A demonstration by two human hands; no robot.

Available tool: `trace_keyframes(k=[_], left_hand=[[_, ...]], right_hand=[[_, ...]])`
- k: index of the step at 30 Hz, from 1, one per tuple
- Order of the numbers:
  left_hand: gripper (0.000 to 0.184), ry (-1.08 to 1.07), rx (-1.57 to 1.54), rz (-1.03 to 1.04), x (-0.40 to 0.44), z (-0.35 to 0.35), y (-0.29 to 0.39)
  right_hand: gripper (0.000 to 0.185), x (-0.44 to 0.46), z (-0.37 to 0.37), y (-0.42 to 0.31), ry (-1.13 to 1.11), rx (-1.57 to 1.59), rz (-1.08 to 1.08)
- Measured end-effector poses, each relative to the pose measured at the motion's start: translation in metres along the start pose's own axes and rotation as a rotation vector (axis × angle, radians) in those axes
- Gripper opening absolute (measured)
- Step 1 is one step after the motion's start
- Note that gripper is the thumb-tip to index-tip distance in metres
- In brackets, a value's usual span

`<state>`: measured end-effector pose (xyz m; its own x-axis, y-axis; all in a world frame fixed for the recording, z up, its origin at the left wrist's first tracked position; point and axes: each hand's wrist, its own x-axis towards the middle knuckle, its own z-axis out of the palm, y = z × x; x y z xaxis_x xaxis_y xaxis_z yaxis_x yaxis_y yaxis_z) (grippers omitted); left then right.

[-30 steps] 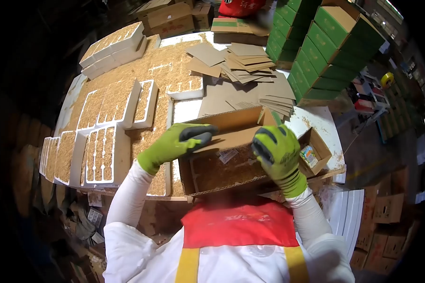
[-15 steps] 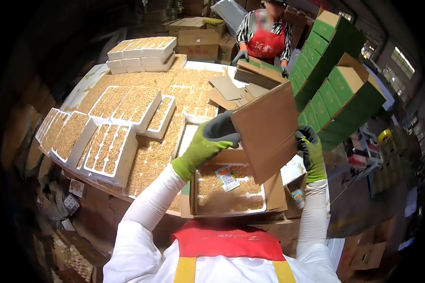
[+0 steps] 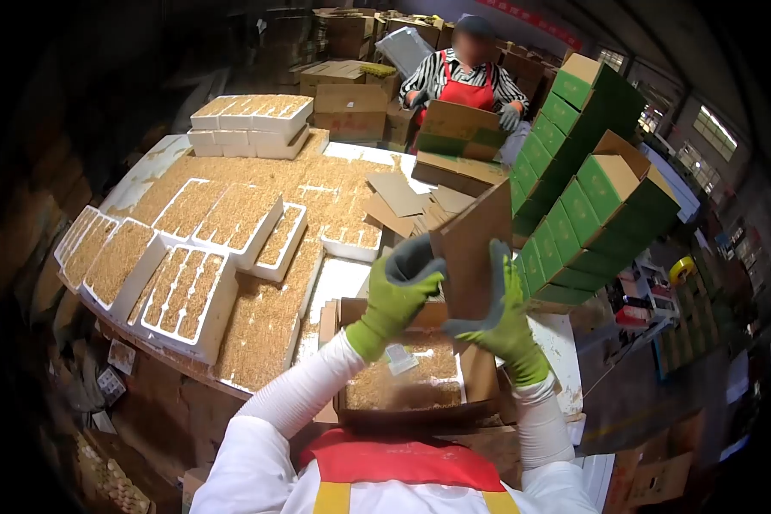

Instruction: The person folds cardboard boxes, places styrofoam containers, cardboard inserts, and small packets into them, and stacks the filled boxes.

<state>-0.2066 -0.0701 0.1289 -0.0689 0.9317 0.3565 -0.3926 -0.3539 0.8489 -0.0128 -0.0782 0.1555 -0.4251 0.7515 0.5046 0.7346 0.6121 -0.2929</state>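
The cardboard sheet (image 3: 475, 244) is tilted up at one o'clock from the open box (image 3: 481, 377). Your left hand (image 3: 403, 291), half curled, has its nine-o'clock edge; your right hand (image 3: 504, 321), spread wide, braces it around four o'clock. Likely light, stiff but creasable: hold opposite edges.

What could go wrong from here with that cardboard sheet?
Slipping: the cardboard sheet stands tilted between the left hand and the spread right hand, so it might slide free.
Shifting: the small card lies on the filling in the open box; a falling sheet could push it aside.
Knocking: the green boxes stand beyond the right hand; a wide swing might bump them.
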Motion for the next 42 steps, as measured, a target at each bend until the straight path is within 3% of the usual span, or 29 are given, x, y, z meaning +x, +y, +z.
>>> trace_keyframes(k=[2,4,5,6,8,10,11,13,14,16,18,19,20,23,24,26,27,29,30,31,34,35,37,39,40,42], left_hand=[[0.043,-0.074,0.116,0.197,-0.013,0.014,0.010],[0.039,-0.065,0.102,0.212,-0.019,0.014,0.028],[0.038,-0.033,0.055,0.229,-0.020,0.008,0.030],[0.037,-0.005,0.010,0.246,-0.020,0.000,0.032],[0.036,0.058,-0.049,0.167,-0.017,-0.014,0.038],[0.036,0.098,0.070,0.080,-0.029,-0.019,0.044],[0.037,0.111,0.062,0.120,-0.030,-0.021,0.044],[0.038,0.140,0.047,0.194,-0.027,-0.031,0.038],[0.046,0.145,0.136,0.219,-0.019,-0.049,0.036],[0.062,0.361,0.534,0.238,-0.014,-0.073,0.043],[0.075,0.448,1.292,0.511,-0.010,-0.071,0.058],[0.081,0.471,1.674,0.647,-0.010,-0.067,0.068],[0.088,0.352,1.566,0.570,-0.012,-0.051,0.082],[0.097,0.164,1.580,0.625,-0.007,-0.039,0.101],[0.096,0.076,1.430,0.497,-0.006,-0.039,0.106],[0.075,-0.090,1.005,0.053,-0.001,-0.044,0.113],[0.065,-0.168,0.904,0.132,0.001,-0.052,0.110],[0.046,-0.317,0.694,0.280,0.007,-0.078,0.101],[0.025,-0.263,0.691,0.220,0.007,-0.089,0.108],[0.022,-0.137,0.583,0.107,0.004,-0.096,0.114],[0.026,0.114,0.344,0.219,-0.005,-0.125,0.116],[0.027,0.125,0.300,0.265,-0.008,-0.127,0.113],[0.029,0.091,0.268,0.278,-0.021,-0.123,0.105],[0.031,-0.015,0.278,0.221,-0.042,-0.109,0.088],[0.027,-0.163,0.232,0.150,-0.052,-0.105,0.080],[0.026,-0.543,0.324,0.197,-0.052,-0.077,0.067]], right_hand=[[0.107,0.003,-0.001,-0.009,0.055,0.112,0.000],[0.096,0.008,-0.012,0.000,-0.008,0.354,-0.059],[0.074,0.008,-0.022,0.000,-0.024,0.479,-0.060],[0.061,0.003,-0.016,0.016,-0.027,0.795,-0.007],[0.051,-0.012,-0.009,0.042,0.164,0.778,0.247],[0.042,-0.012,-0.006,0.042,0.331,0.857,0.301],[0.034,-0.005,-0.007,0.036,0.425,0.761,0.122],[0.029,-0.008,-0.010,0.032,0.437,0.597,0.141],[0.027,-0.010,-0.011,0.031,0.442,0.517,0.150],[0.023,-0.013,-0.017,0.022,0.502,0.402,0.018],[0.022,-0.012,-0.040,-0.005,0.429,0.337,-0.033],[0.025,-0.014,-0.037,-0.018,0.514,0.263,-0.148],[0.030,-0.011,-0.052,-0.033,0.414,0.181,-0.269],[0.034,-0.015,-0.059,-0.047,0.252,0.081,-0.332],[0.033,-0.017,-0.060,-0.046,0.244,0.143,-0.321],[0.031,-0.023,-0.067,-0.039,0.229,0.265,-0.297],[0.030,-0.030,-0.069,-0.026,0.271,0.318,-0.365],[0.034,-0.076,-0.058,0.040,0.460,0.761,0.051],[0.035,-0.093,-0.061,0.084,0.610,0.922,0.190],[0.040,-0.103,-0.078,0.101,0.687,1.152,0.310],[0.055,-0.175,-0.119,0.180,0.834,1.478,0.548],[0.059,-0.220,-0.124,0.216,0.990,1.434,0.755],[0.060,-0.346,-0.147,0.306,1.202,0.932,1.043],[0.059,-0.445,-0.176,0.328,1.306,0.551,1.333],[0.059,-0.487,-0.186,0.327,1.318,0.416,1.456],[0.059,-0.535,-0.189,0.326,1.334,0.348,1.571]])
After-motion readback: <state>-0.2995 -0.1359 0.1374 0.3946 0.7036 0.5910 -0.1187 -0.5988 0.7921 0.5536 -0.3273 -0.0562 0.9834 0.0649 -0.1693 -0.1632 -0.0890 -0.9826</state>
